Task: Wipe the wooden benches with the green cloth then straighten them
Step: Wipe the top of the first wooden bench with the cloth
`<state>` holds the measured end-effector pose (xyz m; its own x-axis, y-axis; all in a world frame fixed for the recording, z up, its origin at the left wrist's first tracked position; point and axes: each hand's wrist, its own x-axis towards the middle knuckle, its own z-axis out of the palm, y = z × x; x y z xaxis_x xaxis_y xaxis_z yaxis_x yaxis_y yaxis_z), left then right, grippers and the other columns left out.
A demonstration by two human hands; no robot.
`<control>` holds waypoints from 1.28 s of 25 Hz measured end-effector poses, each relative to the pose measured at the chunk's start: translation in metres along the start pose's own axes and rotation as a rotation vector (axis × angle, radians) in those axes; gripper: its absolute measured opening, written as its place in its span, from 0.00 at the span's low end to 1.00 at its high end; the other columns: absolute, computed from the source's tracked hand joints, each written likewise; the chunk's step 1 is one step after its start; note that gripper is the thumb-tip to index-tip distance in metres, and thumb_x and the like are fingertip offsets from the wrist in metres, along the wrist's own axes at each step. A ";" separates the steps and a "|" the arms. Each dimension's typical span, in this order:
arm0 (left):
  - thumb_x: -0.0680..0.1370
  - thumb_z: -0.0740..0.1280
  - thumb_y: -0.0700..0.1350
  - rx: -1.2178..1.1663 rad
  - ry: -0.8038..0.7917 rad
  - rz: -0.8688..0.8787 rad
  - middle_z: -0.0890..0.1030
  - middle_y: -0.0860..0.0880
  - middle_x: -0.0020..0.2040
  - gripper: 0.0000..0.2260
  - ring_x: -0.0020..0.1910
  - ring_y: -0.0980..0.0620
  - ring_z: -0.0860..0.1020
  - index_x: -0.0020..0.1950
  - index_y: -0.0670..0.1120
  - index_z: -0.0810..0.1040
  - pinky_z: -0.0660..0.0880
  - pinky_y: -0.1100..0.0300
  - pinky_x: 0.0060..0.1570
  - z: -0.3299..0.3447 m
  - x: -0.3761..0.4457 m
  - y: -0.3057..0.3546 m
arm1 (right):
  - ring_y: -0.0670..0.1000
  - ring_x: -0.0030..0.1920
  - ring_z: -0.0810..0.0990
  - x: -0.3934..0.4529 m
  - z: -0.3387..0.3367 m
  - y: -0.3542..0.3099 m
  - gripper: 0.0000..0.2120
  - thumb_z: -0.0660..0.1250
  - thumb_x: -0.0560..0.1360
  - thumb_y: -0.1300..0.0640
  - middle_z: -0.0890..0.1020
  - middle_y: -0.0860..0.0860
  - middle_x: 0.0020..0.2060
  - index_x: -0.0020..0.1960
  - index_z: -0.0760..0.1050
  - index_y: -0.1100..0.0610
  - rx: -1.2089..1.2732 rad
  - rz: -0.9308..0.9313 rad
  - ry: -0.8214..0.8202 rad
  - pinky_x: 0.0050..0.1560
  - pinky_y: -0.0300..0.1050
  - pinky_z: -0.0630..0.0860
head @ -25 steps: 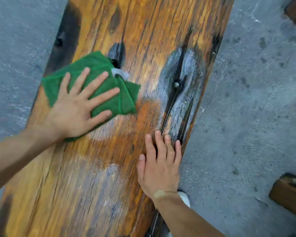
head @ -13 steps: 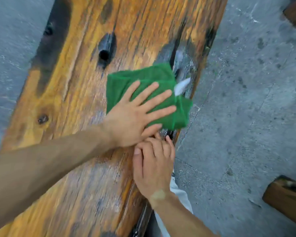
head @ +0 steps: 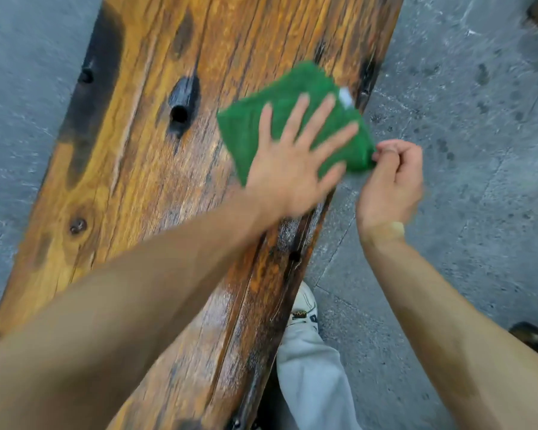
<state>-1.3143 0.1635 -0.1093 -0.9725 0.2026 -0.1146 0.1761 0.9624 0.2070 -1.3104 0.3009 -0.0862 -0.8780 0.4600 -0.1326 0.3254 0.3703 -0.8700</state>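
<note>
Pressing flat, the left hand [head: 288, 169] spreads straight fingers on the folded green cloth [head: 292, 119] at the worn wooden bench's [head: 156, 181] right edge. The right hand [head: 392, 178] pinches the cloth's overhanging corner (blurred); steady pressure along the edge should serve best.

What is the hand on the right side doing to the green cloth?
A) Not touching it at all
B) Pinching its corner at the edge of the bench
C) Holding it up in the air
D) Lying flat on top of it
B: the right hand pinches the corner of the green cloth where it hangs past the edge of the wooden bench, while the left hand lies flat on top.
</note>
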 end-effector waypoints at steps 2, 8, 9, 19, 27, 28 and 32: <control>0.81 0.41 0.66 0.061 -0.027 -0.128 0.45 0.46 0.84 0.29 0.82 0.41 0.45 0.82 0.62 0.48 0.42 0.33 0.76 -0.015 0.060 -0.013 | 0.55 0.56 0.78 0.002 0.006 -0.006 0.07 0.58 0.78 0.56 0.81 0.51 0.50 0.49 0.75 0.50 -0.034 -0.045 -0.007 0.62 0.54 0.71; 0.79 0.59 0.63 0.062 -0.078 0.125 0.50 0.45 0.84 0.32 0.82 0.39 0.46 0.82 0.55 0.59 0.44 0.34 0.77 0.026 -0.245 0.048 | 0.55 0.59 0.73 0.017 0.037 -0.038 0.14 0.56 0.78 0.54 0.78 0.52 0.56 0.58 0.75 0.56 -0.278 -0.243 -0.092 0.54 0.41 0.61; 0.77 0.63 0.64 0.133 -0.115 0.154 0.49 0.45 0.84 0.33 0.82 0.38 0.45 0.81 0.56 0.60 0.43 0.34 0.77 0.028 -0.324 0.054 | 0.55 0.61 0.72 0.011 0.047 -0.040 0.15 0.55 0.78 0.53 0.77 0.52 0.59 0.60 0.74 0.55 -0.348 -0.289 -0.133 0.55 0.42 0.60; 0.83 0.53 0.57 0.220 -0.103 0.024 0.56 0.46 0.83 0.20 0.82 0.39 0.51 0.76 0.62 0.65 0.55 0.34 0.72 0.047 -0.339 0.055 | 0.57 0.68 0.67 0.065 0.091 -0.048 0.18 0.53 0.78 0.50 0.71 0.51 0.67 0.66 0.71 0.49 -0.731 -0.556 -0.219 0.65 0.53 0.62; 0.82 0.45 0.64 0.055 0.039 -0.118 0.49 0.53 0.84 0.27 0.82 0.43 0.47 0.82 0.63 0.50 0.44 0.32 0.76 -0.016 0.038 -0.030 | 0.56 0.66 0.69 0.128 0.098 -0.084 0.16 0.56 0.79 0.57 0.74 0.51 0.65 0.65 0.72 0.52 -0.390 -0.244 -0.055 0.60 0.47 0.62; 0.82 0.45 0.64 0.055 0.037 -0.157 0.48 0.54 0.84 0.27 0.82 0.44 0.46 0.82 0.64 0.50 0.43 0.33 0.76 -0.022 0.071 -0.043 | 0.55 0.66 0.68 0.130 0.108 -0.088 0.16 0.56 0.79 0.56 0.73 0.51 0.66 0.65 0.72 0.51 -0.400 -0.250 -0.064 0.60 0.49 0.62; 0.82 0.44 0.65 -0.003 0.073 -0.422 0.48 0.55 0.84 0.26 0.82 0.45 0.47 0.81 0.65 0.50 0.44 0.36 0.77 -0.039 0.096 -0.133 | 0.58 0.70 0.64 0.129 0.138 -0.082 0.18 0.56 0.79 0.49 0.68 0.49 0.71 0.68 0.69 0.50 -0.636 -0.257 -0.089 0.67 0.55 0.60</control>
<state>-1.4365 0.0480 -0.1103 -0.9675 -0.2220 -0.1210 -0.2398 0.9575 0.1600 -1.4983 0.2190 -0.0976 -0.9714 0.2366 -0.0215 0.2222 0.8725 -0.4351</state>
